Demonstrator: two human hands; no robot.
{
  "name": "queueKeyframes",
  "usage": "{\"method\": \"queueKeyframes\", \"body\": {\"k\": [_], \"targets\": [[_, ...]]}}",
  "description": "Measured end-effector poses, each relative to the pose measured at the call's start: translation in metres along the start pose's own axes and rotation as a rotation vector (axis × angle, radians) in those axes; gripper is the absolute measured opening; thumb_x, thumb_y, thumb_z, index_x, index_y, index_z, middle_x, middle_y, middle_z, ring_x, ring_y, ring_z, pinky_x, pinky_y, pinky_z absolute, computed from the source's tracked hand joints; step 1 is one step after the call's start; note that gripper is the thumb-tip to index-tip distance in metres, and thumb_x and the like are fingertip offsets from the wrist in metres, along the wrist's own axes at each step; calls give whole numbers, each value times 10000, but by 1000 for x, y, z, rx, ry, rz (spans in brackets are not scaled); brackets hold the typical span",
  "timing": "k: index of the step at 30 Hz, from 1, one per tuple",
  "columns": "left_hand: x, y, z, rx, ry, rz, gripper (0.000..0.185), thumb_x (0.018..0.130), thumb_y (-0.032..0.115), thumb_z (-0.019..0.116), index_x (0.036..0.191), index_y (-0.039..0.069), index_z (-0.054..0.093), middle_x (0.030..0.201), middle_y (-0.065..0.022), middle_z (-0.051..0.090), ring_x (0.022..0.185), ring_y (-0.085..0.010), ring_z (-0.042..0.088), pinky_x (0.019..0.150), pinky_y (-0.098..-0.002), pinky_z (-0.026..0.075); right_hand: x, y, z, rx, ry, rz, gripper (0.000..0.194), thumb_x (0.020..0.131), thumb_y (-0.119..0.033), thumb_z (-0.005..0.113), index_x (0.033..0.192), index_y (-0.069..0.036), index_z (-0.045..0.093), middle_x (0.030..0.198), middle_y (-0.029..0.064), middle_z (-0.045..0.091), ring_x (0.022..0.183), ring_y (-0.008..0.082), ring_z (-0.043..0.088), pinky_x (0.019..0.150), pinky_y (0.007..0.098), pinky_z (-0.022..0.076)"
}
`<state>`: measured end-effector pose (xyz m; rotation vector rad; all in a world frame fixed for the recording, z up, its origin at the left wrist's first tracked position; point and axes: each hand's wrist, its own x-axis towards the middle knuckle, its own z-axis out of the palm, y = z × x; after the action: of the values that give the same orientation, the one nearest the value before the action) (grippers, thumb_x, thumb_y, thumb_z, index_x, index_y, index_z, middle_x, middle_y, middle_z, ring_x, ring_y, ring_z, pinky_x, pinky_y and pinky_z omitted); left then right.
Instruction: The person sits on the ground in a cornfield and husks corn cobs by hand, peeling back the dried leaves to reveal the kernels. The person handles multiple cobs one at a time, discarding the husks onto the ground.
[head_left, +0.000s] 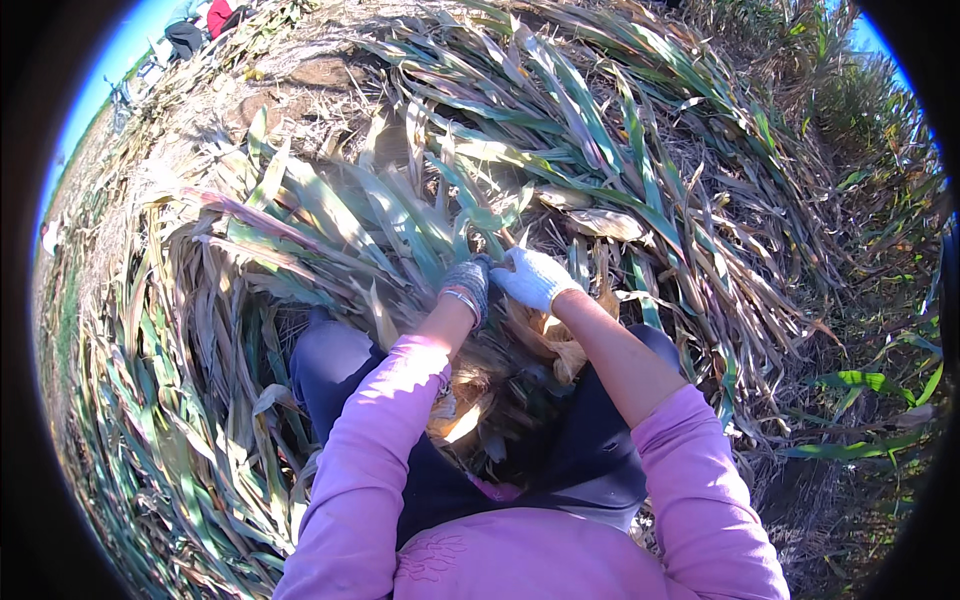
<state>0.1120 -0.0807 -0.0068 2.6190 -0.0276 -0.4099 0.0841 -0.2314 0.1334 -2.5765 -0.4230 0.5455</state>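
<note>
My left hand (469, 286), in a grey knit glove, is closed at the base of green-and-tan corn leaves (397, 217) that fan away from me. Against its fingers works my right hand (532, 279), in a white knit glove, curled where a thin brown corn stalk (508, 237) comes down to it. What lies between the fingertips is hidden. Below the hands, between my knees, are dry corn husks (559, 341) and another pale husk (459, 420), partly in shadow. A husk-covered ear of corn (607, 223) lies just beyond my right hand.
Cut corn stalks lie heaped at the left (180, 435) and in a long row at the right (645, 150). Standing corn plants (862, 127) edge the far right. Bare soil (322, 73) shows ahead. Two people (196, 26) are in the distance at upper left.
</note>
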Motion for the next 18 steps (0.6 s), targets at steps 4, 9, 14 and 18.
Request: {"method": "queueKeyframes", "body": {"k": [4, 9, 14, 18], "targets": [[19, -7, 11, 41, -8, 35, 335, 948, 190, 632, 1275, 133, 682, 1315, -141, 668, 1116, -329, 684, 981, -395, 547, 3, 26, -10, 76, -34, -28, 505, 908, -452, 628, 1093, 13, 691, 1056, 256, 717, 1018, 382, 693, 908, 442, 524], [30, -23, 31, -527, -18, -423, 332, 1031, 279, 501, 1230, 50, 635, 1239, -193, 679, 1151, -330, 652, 1000, -413, 501, 9, 88, -15, -455, 85, -172, 500, 920, -351, 638, 1214, 52, 598, 1243, 351, 603, 1145, 403, 629, 932, 449, 515], [24, -29, 25, -33, 46, -49, 283, 1014, 246, 513, 1133, 41, 668, 1200, -228, 678, 1137, -343, 660, 966, -423, 518, 23, 132, -13, -609, 0, 49, 549, 744, -283, 807, 1251, -140, 650, 1156, 164, 692, 1134, 346, 652, 916, 467, 545], [-11, -20, -27, 106, 229, 42, 233, 992, 189, 557, 1132, 38, 664, 1135, -211, 695, 1045, -315, 682, 915, -418, 545, -2, 151, -29, -700, -127, 189, 491, 768, -347, 776, 1206, -139, 699, 1156, 148, 725, 1055, 330, 711, 910, 418, 569]]}}
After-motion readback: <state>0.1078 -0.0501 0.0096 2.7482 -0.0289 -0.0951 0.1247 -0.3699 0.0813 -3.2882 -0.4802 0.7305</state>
